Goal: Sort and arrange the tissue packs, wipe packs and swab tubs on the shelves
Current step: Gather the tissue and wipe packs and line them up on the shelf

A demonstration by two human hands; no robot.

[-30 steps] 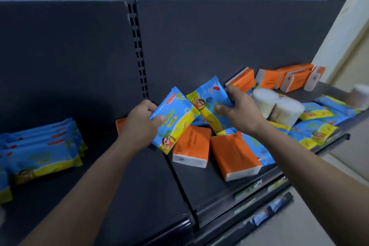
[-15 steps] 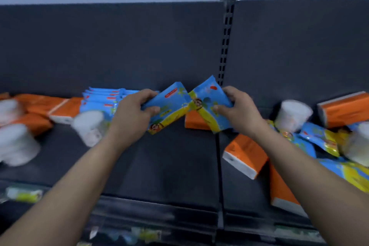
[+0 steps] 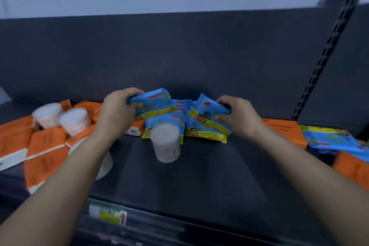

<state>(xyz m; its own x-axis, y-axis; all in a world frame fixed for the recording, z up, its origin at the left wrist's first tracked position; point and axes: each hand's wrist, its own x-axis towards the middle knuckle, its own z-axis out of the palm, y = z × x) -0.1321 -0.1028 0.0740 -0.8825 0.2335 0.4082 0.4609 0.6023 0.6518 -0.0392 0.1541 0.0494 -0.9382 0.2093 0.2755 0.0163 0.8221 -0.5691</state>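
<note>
Head view: the person's left hand [image 3: 117, 112] is gripping a blue wipe pack [image 3: 153, 102] at 11 o'clock from centre, fingers curled over it. The right hand [image 3: 237, 118] is pinching a second wipe pack [image 3: 209, 108] at 1 o'clock. Both packs are hanging over the row of wipe packs [image 3: 203, 132] at the back of the shelf [image 3: 199, 175]. A swab tub [image 3: 165, 142] is sitting at that row's 6 o'clock, apparently touching it. A careless lowering risks toppling the tub or skewing the slippery row.

Shelf [image 3: 209, 177] — tissue packs [image 3: 46, 146]; wipe packs [image 3: 329, 140]; swab tubs [image 3: 165, 144]
</note>
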